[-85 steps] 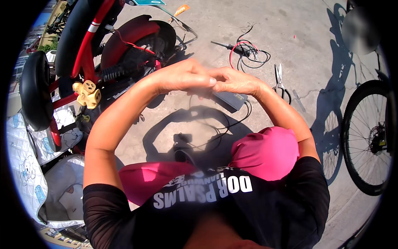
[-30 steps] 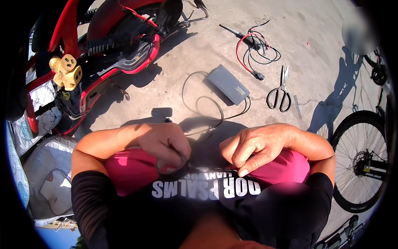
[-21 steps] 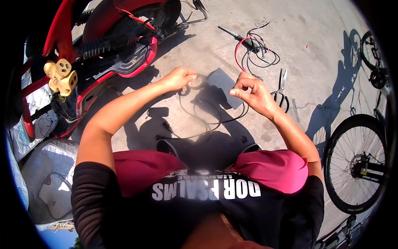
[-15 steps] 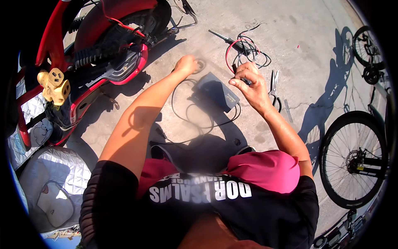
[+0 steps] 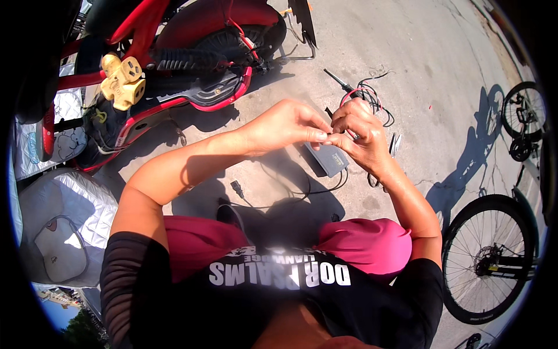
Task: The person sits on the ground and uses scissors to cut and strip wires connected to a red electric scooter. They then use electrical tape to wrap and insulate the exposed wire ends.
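Observation:
My left hand (image 5: pixel 285 125) and my right hand (image 5: pixel 357 131) meet fingertip to fingertip in front of me. Both pinch a small item (image 5: pixel 329 137) that is too small to make out. Right below the hands a grey flat charger box (image 5: pixel 330 160) lies on the concrete. Its black cable (image 5: pixel 290 189) loops toward me and ends in a plug (image 5: pixel 236 188). A bundle of red and black wires (image 5: pixel 372 96) lies just beyond my right hand, partly hidden by it.
A red scooter (image 5: pixel 192 64) stands at the upper left, with a yellow plug adapter (image 5: pixel 123 80) hanging on it. Pliers (image 5: pixel 394 145) lie to the right of my right hand. A bicycle wheel (image 5: pixel 488 262) is at the right and a silver quilted cover (image 5: pixel 58 227) at the left.
My hands came up from my lap, spread out over the cable near the charger box, then closed together fingertip to fingertip above the box.

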A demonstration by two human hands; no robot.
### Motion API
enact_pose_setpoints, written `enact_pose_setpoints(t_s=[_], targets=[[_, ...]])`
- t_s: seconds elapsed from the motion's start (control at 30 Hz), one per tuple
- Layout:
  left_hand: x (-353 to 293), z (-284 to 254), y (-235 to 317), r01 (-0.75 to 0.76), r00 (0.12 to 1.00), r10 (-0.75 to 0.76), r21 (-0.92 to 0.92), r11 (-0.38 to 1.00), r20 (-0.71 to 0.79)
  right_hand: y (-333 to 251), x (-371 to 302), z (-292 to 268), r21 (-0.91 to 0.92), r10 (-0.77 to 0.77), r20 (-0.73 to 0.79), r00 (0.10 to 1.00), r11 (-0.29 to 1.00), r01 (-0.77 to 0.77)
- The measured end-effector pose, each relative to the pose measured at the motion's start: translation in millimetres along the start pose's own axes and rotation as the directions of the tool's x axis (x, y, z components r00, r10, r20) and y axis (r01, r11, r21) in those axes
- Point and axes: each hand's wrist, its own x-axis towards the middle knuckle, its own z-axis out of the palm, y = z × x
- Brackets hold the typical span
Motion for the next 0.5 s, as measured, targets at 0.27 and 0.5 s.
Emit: enact_pose_setpoints(t_s=[0.27, 0.5], targets=[[-40.2, -10.9, 14.6, -0.188, 0.973, 0.193, 0.047, 0.981, -0.128, -36.6, 46.4, 9.8, 0.211, 0.027, 0.158, 0.987, 0.975, -0.061], [-66.4, -30.6, 36.5, -0.242, 0.936, 0.216, -0.061, 0.968, -0.276, -61.1, 85.5, 4.5, 0.345, 0.065, 0.27, 0.961, 0.925, -0.16]])
